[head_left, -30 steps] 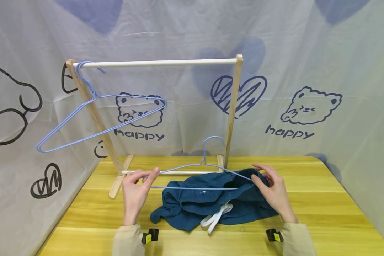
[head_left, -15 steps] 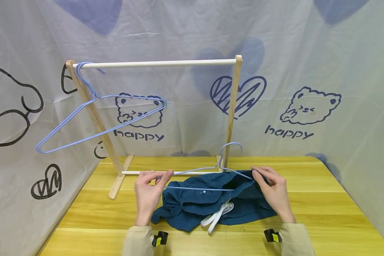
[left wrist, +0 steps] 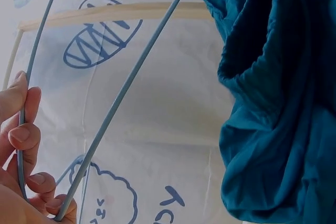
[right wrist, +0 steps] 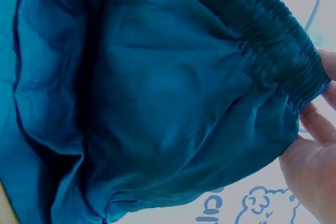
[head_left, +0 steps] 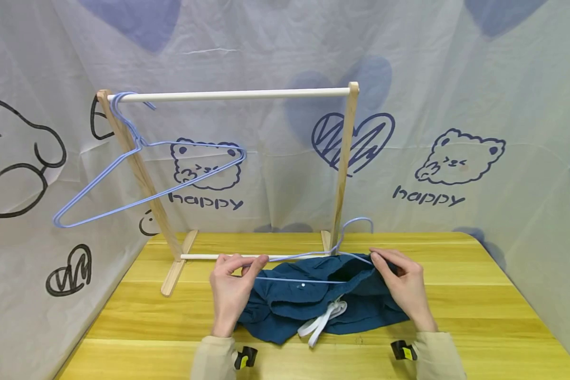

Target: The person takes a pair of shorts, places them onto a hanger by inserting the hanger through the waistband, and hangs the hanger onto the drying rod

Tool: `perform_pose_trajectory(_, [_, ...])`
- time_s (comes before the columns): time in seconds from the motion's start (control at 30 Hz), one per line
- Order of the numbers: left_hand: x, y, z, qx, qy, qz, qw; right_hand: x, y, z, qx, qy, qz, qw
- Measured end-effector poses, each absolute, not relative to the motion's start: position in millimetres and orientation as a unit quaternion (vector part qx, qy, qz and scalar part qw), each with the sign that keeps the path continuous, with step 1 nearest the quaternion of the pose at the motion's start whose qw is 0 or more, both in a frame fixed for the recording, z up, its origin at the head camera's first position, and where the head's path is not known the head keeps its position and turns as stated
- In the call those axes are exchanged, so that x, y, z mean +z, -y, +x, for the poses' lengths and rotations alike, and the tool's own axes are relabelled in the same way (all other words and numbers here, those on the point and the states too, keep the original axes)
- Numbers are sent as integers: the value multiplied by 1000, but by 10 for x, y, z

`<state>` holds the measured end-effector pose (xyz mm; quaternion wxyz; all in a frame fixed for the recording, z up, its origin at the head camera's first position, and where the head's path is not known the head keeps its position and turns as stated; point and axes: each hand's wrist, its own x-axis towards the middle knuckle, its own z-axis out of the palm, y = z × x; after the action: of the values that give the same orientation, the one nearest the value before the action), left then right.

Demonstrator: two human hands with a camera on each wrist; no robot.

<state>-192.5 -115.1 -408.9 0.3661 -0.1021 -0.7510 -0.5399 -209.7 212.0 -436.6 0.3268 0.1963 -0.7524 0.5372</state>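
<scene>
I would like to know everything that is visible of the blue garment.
The garment looks like dark blue cloth, with a gathered waistband, a white drawstring and a small white dot. It lies crumpled on the table, waist partly open. The right hand grips the waistband; one end of the hanger reaches inside.

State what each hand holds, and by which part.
The left hand holds a blue hanger by its left end; the right hand grips the blue garment by its gathered waistband.

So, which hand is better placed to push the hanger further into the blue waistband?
Probably the left hand: it holds the hanger by its outer end; the right hand holds the waistband.
</scene>
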Motion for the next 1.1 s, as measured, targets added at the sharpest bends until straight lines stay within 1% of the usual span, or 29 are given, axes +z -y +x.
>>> perform_pose_trajectory(0.17, [-4135, 1098, -1959, -520, 752, -122, 387, -4360, -2107, -2088, 529, 757, 206, 323])
perform_pose_trajectory(0.37, [-4153, 1054, -1966, -509, 751, -132, 399, -4367, -2074, -2084, 535, 757, 193, 322])
perform_pose_trajectory(0.53, [-4137, 1013, -1943, -514, 753, -136, 388, -4368, -2066, -2089, 529, 761, 210, 311])
perform_pose_trajectory(0.73, [-4167, 982, -1955, -506, 756, -140, 391, -4360, -2039, -2074, 529, 762, 217, 304])
perform_pose_trajectory(1.0, [-4151, 1050, -1960, -513, 780, -133, 332, -4389, -2016, -2074, 495, 775, 246, 306])
perform_pose_trajectory(1.03, [-4143, 1054, -1955, -508, 783, -133, 333, -4387, -2011, -2076, 495, 774, 243, 312])
perform_pose_trajectory(1.1, [-4123, 1050, -1946, -496, 781, -135, 355, -4397, -2014, -2091, 495, 770, 229, 331])
